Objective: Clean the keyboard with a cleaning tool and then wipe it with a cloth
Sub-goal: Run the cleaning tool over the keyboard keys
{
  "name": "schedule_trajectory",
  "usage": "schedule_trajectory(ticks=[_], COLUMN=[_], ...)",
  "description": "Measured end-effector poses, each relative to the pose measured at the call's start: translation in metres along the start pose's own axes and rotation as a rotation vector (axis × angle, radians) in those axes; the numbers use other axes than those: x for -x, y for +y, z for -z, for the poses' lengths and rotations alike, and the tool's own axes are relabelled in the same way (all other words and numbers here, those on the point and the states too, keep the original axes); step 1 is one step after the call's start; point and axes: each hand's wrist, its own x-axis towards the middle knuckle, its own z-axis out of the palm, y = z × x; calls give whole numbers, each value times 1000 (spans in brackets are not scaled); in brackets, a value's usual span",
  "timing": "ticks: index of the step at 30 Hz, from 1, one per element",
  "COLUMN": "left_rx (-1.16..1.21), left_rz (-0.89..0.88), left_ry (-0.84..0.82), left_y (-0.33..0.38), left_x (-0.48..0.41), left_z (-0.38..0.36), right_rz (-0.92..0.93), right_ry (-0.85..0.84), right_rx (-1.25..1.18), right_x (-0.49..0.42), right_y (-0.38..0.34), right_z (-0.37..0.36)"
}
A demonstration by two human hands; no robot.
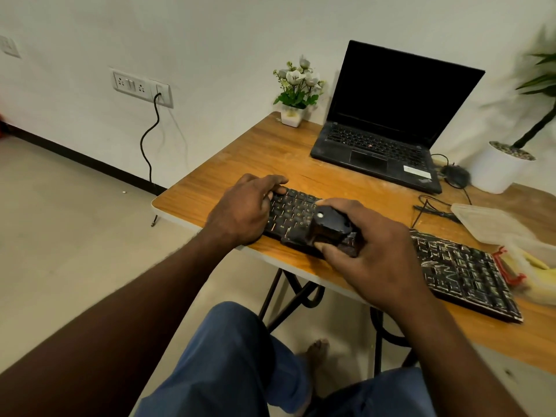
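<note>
A long black keyboard (457, 266) lies along the near edge of the wooden table (258, 155), its right half streaked with pale dust. My left hand (243, 209) presses down on the keyboard's left end, fingers spread over the keys. My right hand (373, 251) grips a small black cleaning tool (326, 222) with a white dot on top and holds it against the keys near the keyboard's middle. A yellow cloth (532, 266) lies at the right end of the keyboard, partly under a clear plastic box.
An open black laptop (388, 127) stands at the back of the table, with a black mouse (455, 176) and cables to its right. A small flower pot (293, 114) sits at the back left corner. A clear plastic box (493, 222) and a white planter (499, 170) stand on the right.
</note>
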Motion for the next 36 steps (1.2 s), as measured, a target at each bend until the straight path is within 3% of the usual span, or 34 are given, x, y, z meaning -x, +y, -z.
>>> schedule_trajectory(ticks=[5, 10, 13, 16, 21, 25, 29, 36], left_rx=[-42, -26, -27, -58, -78, -80, -77, -74], left_rz=[9, 33, 40, 69, 70, 108, 123, 105], left_ry=[-18, -12, -22, -37, -43, -80, -80, -42], left_y=[2, 3, 5, 7, 13, 21, 21, 18], left_x=[1, 1, 2, 4, 7, 10, 11, 9], left_z=[1, 1, 3, 4, 8, 15, 15, 13], right_rz=[3, -174, -229, -182, -95, -2, 30, 7], right_ry=[19, 110, 18, -140, -212, -349, -265, -231], right_rx=[17, 74, -120, -132, 32, -7, 71, -21], right_x=[-8, -23, -35, -52, -76, -82, -83, -71], right_y=[-20, -8, -4, -2, 4, 0, 4, 8], right_z=[-39, -27, -19, -20, -22, -19, -19, -18])
